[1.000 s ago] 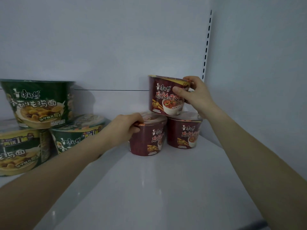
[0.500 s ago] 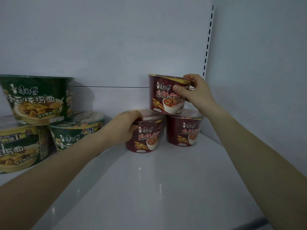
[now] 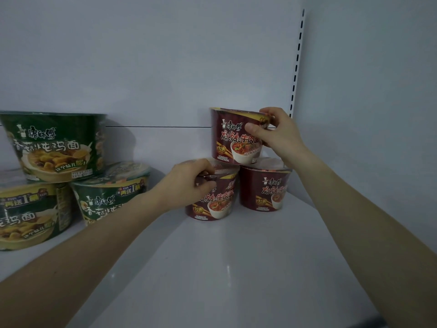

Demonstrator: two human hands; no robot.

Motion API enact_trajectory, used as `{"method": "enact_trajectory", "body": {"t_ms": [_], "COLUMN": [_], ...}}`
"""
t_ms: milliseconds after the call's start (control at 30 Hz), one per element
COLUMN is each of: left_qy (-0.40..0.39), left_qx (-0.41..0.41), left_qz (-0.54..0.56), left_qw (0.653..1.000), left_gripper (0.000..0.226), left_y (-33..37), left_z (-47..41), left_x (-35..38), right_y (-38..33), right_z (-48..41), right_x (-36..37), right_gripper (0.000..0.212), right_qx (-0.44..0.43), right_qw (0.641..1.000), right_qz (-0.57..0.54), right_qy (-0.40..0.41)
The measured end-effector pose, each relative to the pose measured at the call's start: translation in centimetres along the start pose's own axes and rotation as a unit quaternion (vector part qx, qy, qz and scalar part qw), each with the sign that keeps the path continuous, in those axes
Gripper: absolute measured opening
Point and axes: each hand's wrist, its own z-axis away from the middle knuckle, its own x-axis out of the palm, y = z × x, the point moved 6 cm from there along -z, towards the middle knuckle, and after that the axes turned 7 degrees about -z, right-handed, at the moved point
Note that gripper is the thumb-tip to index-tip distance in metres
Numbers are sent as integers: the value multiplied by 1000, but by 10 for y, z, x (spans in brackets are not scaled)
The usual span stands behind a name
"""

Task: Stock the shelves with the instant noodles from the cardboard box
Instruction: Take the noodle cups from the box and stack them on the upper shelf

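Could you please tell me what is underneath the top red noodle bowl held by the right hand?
The top red bowl rests on two red bowls: the left one and the right one. Whether anything stands behind them is hidden.

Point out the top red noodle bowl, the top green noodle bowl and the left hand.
top red noodle bowl (image 3: 233, 140), head view, front label.
top green noodle bowl (image 3: 54, 147), head view, front label.
left hand (image 3: 186, 183), head view, back of hand.

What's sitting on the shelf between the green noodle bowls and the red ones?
Only the person's left forearm crosses that gap in the head view. Between the nearest green paper bowl and the lower-left dark red bowl, the white shelf is bare.
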Motion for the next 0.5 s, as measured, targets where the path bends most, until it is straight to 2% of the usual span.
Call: {"method": "enact_trajectory", "body": {"t_ms": [267,500], "left_qy": [-9,-17], "left_qx": [-17,0], "left_qz": [-3,-14], "left_qw": [1000,1000], "left_gripper": [21,21], "left_y": [-2,1], "left_z": [-3,-4], "left_x": [2,4], "right_y": [0,0], "right_z": [1,1], "right_x": [2,3], "right_gripper": [53,52], "right_qx": [2,1], "right_qw": [1000,1000], "right_qz": [1,-7], "right_qy": [-2,0]}}
